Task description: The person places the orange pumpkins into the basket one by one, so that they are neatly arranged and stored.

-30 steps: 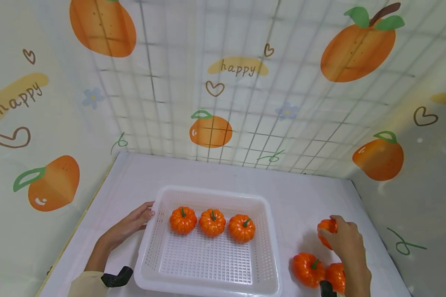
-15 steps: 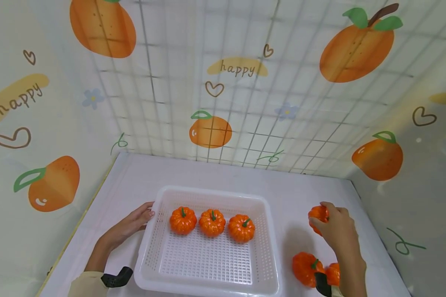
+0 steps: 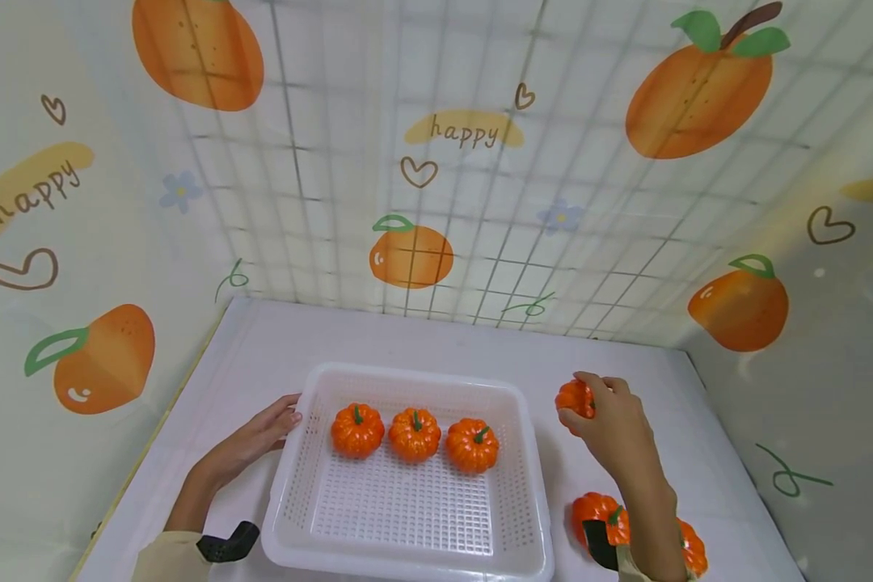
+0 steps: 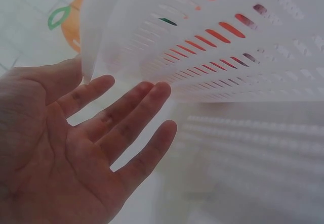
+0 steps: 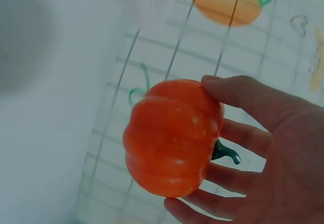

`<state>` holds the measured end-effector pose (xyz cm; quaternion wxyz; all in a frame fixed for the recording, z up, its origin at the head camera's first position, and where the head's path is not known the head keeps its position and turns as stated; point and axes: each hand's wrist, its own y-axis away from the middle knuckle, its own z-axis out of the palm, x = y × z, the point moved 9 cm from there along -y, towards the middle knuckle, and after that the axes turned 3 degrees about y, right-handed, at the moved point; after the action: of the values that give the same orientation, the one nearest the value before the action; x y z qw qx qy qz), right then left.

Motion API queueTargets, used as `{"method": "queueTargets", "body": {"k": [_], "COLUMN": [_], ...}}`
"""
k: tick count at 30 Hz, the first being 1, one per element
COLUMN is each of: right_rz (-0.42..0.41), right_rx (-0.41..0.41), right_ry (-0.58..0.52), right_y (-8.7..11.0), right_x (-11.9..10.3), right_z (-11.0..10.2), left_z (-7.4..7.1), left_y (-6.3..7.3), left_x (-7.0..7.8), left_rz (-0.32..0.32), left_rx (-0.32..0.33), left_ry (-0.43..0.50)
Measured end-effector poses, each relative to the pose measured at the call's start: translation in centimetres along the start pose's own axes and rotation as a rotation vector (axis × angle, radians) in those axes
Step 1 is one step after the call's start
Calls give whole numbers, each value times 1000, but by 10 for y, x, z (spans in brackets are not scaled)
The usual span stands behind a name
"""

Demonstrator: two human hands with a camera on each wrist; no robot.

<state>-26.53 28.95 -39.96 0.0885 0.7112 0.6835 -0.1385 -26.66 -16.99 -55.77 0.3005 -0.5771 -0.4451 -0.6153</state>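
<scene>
Three pumpkins (image 3: 414, 436) sit in the basket (image 3: 415, 373) your straight-fingered left hand (image 3: 263, 430) seemingly steadies, while your right hand (image 3: 614, 422) grips another pumpkin (image 3: 573, 398).

Round, ribbed, glossy orange pumpkins (image 3: 415, 436) with dark green stems (image 5: 227, 152); a rectangular white plastic basket (image 3: 400, 517) patterned with perforations; a lilac-white worktop (image 3: 589, 364); a cream wall covering (image 3: 349, 186) printed with orange fruits (image 3: 411, 257) and blue flowers (image 3: 562, 217).

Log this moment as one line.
right hand: holds pumpkin, right of basket | left hand: at basket's left side | basket: three pumpkins, in a row | table: two pumpkins, partly hidden
</scene>
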Motion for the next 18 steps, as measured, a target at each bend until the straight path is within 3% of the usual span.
{"method": "queueTargets", "body": {"k": [9,18], "right_rz": [-123,-274], "right_rx": [41,5], "right_ry": [10,-15], "right_y": [1,6], "right_x": [-53,-101], "right_z": [5,19], "left_z": [2,1], "left_y": [3,2], "left_x": [6,4], "left_rz": [30,11], "left_rx": [-17,-13], "left_ry": [-1,1]}}
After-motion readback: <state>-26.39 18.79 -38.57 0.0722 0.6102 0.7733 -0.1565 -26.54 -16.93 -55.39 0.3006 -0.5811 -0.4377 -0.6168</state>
